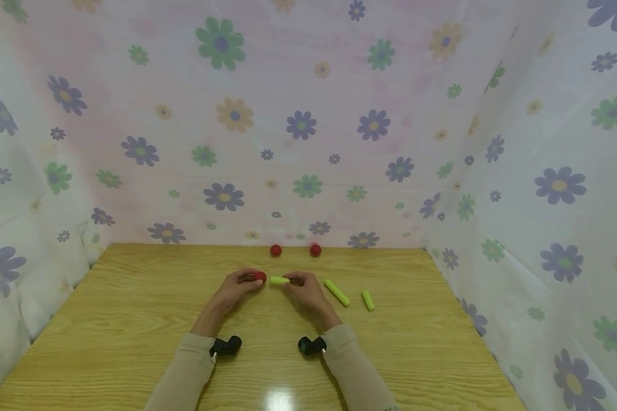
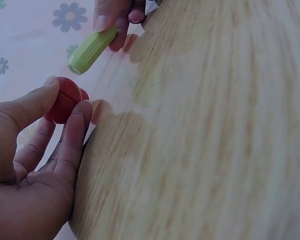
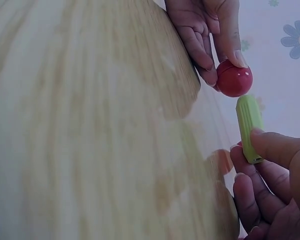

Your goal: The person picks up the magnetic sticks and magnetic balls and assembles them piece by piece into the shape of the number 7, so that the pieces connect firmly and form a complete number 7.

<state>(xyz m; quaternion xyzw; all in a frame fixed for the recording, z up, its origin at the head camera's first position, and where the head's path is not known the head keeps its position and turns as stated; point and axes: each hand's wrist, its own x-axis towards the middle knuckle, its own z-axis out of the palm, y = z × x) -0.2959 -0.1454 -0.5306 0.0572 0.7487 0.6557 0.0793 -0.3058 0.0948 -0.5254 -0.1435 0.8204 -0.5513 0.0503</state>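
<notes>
In my left hand (image 1: 233,290) I pinch a small, glossy red ball (image 3: 235,80) between thumb and fingertips. A thin line runs round this ball (image 2: 66,99) in the left wrist view. My right hand (image 1: 306,291) pinches a short, ribbed light-green rod (image 3: 249,127) by one end, thumb on one side and fingers on the other. The rod's free end points at the ball, with a small gap between them in the head view. Both hands are low over the wooden table.
Two more red balls, a left one (image 1: 275,250) and a right one (image 1: 315,250), lie near the table's (image 1: 149,319) back edge. Right of my right hand lie a longer green rod (image 1: 336,293) and a short one (image 1: 367,300). Flowered cloth (image 1: 308,74) surrounds the table's back and sides.
</notes>
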